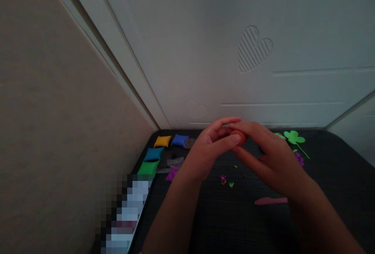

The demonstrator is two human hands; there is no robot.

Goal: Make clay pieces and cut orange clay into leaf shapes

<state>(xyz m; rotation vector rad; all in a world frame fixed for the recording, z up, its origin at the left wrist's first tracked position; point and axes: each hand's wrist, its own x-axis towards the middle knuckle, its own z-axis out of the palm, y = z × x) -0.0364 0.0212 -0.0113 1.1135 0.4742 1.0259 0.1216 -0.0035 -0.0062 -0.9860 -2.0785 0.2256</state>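
Between my two hands, above the dark table, sits a rounded lump of orange modelling clay (241,136). My left hand (215,141) presses its thumb against the lump, with the fingers curled behind it. From the other side, my right hand (263,150) closes its thumb and fingers around the same lump. Part of the clay is hidden by the fingers. Below the hands lie a tiny purple flower (223,177), a small green leaf piece (231,185) and little crumbs of clay. A pink modelling knife (271,201) rests near my right forearm, which hides its other end.
Packets of clay in yellow (162,141), blue (179,140), teal (154,154), green (148,167) and purple (172,174) lie at the left. A green clover shape (294,137) is at the back right, beside a purple piece (299,159). A blurred-out screen (129,211) stands front left.
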